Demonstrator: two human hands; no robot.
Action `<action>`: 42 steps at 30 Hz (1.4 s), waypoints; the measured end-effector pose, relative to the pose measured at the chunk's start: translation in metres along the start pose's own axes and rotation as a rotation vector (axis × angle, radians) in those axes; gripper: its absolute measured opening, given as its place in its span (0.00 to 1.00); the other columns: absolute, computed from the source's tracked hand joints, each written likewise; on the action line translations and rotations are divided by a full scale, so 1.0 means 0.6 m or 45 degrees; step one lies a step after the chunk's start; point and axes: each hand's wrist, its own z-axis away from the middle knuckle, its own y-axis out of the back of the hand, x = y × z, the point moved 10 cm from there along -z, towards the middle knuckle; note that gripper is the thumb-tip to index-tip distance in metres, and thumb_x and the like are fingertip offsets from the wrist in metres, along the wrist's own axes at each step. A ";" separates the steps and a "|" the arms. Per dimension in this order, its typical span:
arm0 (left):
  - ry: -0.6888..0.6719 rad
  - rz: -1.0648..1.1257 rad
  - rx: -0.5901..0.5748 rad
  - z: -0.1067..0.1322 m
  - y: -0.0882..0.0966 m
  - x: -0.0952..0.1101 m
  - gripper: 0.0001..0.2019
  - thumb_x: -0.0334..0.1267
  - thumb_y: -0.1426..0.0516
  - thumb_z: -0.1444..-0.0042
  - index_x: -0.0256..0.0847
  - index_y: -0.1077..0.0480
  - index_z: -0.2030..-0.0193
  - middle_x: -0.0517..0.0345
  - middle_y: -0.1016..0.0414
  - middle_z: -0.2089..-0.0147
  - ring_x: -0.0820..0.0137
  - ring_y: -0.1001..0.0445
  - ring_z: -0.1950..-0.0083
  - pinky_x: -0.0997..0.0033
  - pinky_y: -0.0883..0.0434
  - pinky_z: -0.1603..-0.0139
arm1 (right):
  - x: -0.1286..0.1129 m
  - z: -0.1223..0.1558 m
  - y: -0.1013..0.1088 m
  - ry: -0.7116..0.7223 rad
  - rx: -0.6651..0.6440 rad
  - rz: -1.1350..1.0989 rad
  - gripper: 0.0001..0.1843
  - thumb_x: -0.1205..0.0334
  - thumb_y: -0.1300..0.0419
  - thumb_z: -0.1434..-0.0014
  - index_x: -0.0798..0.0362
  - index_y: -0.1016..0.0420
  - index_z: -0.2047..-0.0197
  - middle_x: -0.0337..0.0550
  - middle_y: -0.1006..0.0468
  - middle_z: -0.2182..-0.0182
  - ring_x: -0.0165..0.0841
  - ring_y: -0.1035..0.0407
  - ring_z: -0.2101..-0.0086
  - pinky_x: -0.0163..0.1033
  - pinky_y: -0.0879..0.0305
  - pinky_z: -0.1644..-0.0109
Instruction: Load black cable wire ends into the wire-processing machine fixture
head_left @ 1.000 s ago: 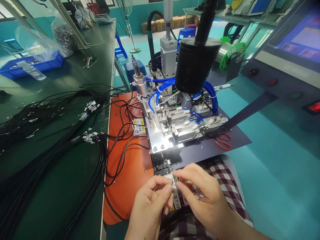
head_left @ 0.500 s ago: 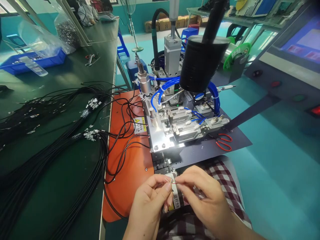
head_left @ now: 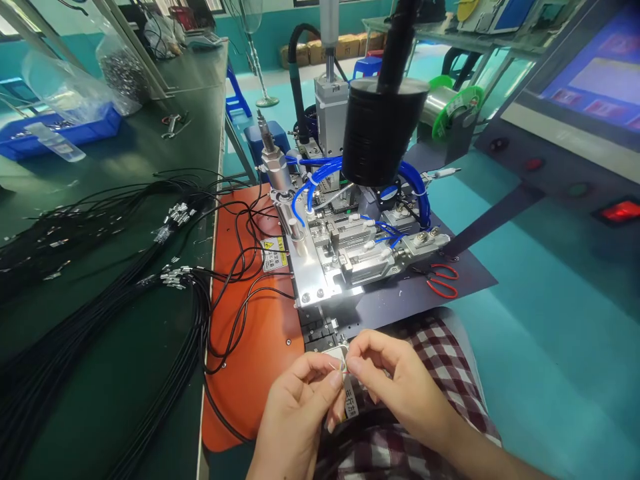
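Observation:
My left hand (head_left: 300, 407) and my right hand (head_left: 400, 387) meet at the bottom centre, just in front of the machine's front edge. Both are closed in a pinch on the fine stripped end of a thin wire (head_left: 341, 366), which shows a bit of red between the fingertips. A black cable (head_left: 225, 407) runs from under my left hand across the orange machine cover (head_left: 260, 333). Directly beyond my hands stands the metal fixture (head_left: 345, 257) with blue air hoses and a black cylinder (head_left: 383, 130) above it.
Bundles of black cables with metal terminals (head_left: 175, 277) lie over the green bench (head_left: 125, 173) on the left. A blue bin (head_left: 65, 130) and a bag of metal parts (head_left: 123, 70) sit at the far left. Red scissors (head_left: 443, 280) lie right of the fixture. A control panel with a red light (head_left: 617, 212) is at the right.
The view shifted slightly. My fingertips have drawn closer together on the wire end; the hands stay in the same place.

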 end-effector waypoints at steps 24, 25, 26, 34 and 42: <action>0.023 -0.038 -0.083 -0.001 -0.008 0.003 0.10 0.41 0.35 0.51 0.37 0.29 0.69 0.66 0.37 0.83 0.80 0.44 0.80 0.78 0.48 0.76 | 0.001 0.008 0.004 0.008 -0.094 -0.003 0.13 0.55 0.43 0.39 0.54 0.34 0.70 0.29 0.43 0.80 0.25 0.49 0.79 0.32 0.54 0.77; 0.018 -0.038 -0.077 -0.001 -0.008 0.003 0.10 0.41 0.35 0.51 0.37 0.29 0.69 0.66 0.36 0.83 0.80 0.44 0.80 0.78 0.48 0.76 | 0.001 0.009 0.006 0.012 -0.079 0.024 0.12 0.56 0.43 0.39 0.54 0.34 0.70 0.30 0.42 0.80 0.25 0.49 0.79 0.32 0.53 0.77; 0.013 -0.039 -0.072 0.000 -0.008 0.003 0.11 0.41 0.35 0.51 0.37 0.29 0.70 0.66 0.36 0.83 0.79 0.44 0.80 0.78 0.48 0.76 | -0.001 0.009 0.008 0.025 -0.066 0.052 0.11 0.57 0.43 0.39 0.54 0.33 0.70 0.30 0.41 0.80 0.25 0.48 0.79 0.32 0.52 0.76; 0.014 -0.099 -0.033 0.003 -0.006 0.000 0.13 0.43 0.35 0.51 0.38 0.32 0.72 0.67 0.38 0.84 0.80 0.47 0.81 0.77 0.51 0.76 | -0.050 0.018 0.012 0.319 0.067 0.293 0.01 0.66 0.42 0.45 0.53 0.30 0.69 0.35 0.33 0.74 0.27 0.40 0.76 0.33 0.43 0.73; 0.008 -0.020 -0.038 0.002 -0.007 0.001 0.11 0.41 0.36 0.50 0.38 0.32 0.70 0.66 0.37 0.82 0.79 0.46 0.79 0.77 0.49 0.76 | -0.010 0.005 0.000 0.068 -0.020 0.138 0.05 0.65 0.43 0.45 0.54 0.34 0.73 0.32 0.37 0.80 0.27 0.44 0.78 0.32 0.47 0.75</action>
